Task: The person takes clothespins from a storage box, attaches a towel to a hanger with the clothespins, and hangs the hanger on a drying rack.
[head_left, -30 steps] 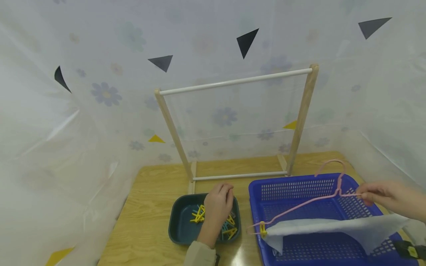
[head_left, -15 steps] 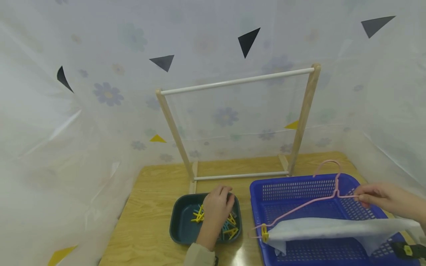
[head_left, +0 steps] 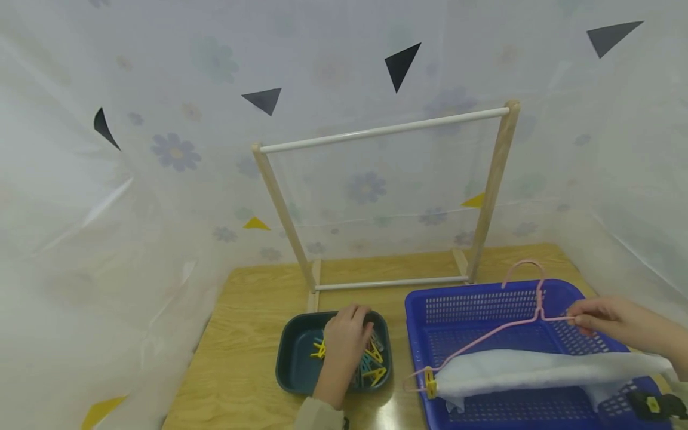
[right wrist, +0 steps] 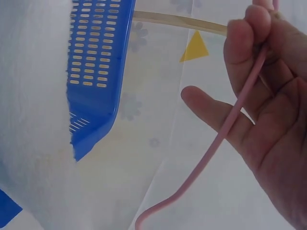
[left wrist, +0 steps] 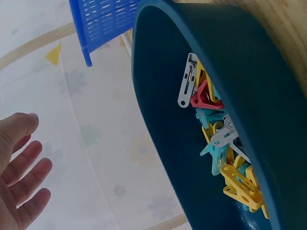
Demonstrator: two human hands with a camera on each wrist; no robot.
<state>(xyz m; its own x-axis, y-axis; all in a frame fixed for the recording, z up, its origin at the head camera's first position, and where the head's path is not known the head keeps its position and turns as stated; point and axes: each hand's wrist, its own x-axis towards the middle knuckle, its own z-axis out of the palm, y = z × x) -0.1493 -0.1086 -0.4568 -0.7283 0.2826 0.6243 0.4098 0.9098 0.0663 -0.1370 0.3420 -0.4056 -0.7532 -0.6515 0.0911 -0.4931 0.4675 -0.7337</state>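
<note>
My left hand [head_left: 344, 343] hovers over a dark green tub [head_left: 292, 364]; in the left wrist view its fingers [left wrist: 29, 184] are loosely bent and hold nothing. Inside the tub lie several clothespins [left wrist: 216, 143], yellow, teal, grey and red. On the right, my right hand [head_left: 610, 319] pinches the right arm of a pink clothes hanger [head_left: 494, 329]. A pale cloth [head_left: 516, 373] hangs along the hanger's lower bar. One yellow clothespin [head_left: 430, 383] clips the cloth's left end to the hanger. The cloth's right end reaches under my right forearm.
Below the hanger and cloth stands a blue plastic basket [head_left: 411, 319] on the wooden table [head_left: 231, 346]. Behind the tub and basket rises a rack with wooden posts and a white top rail [head_left: 387, 130]. A flower-patterned sheet [head_left: 333, 71] covers the back.
My right hand and the hanger have shifted slightly left, the cloth swaying with them. The left hand has sunk a little lower over the tub.
</note>
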